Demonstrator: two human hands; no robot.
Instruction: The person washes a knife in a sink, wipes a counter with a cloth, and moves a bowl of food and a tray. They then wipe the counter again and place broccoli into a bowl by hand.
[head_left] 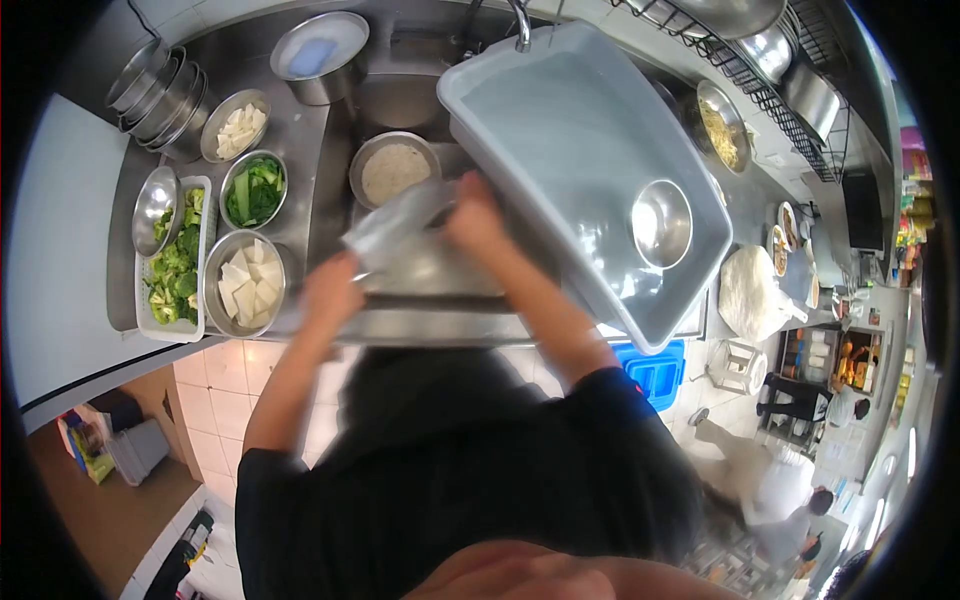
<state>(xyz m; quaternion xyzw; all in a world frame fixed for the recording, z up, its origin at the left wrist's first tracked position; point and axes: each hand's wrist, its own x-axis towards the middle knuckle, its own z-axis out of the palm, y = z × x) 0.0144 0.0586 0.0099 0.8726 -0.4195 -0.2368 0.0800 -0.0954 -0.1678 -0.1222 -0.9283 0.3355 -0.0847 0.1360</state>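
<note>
Over the sink (345, 130), both hands are at a shiny silvery thing (400, 222), smeared by motion; I cannot tell its kind. My left hand (333, 288) is closed at its lower left end, near the sink's front edge. Gripping the upper right end, my right hand (473, 215) is next to the grey plastic tub. Just behind the silvery thing stands a metal bowl (395, 168) with something pale and grainy in it. The big grey tub (590, 270) rests at a slant across the sink's right side. It holds water and a small metal bowl (661, 224).
On the left counter stand a basket of broccoli (175, 268), a bowl of white slices (246, 284), a bowl of greens (254, 190) and stacked metal pots (160, 95). A faucet (521, 25) hangs over the tub. Other people (770, 480) are at far right.
</note>
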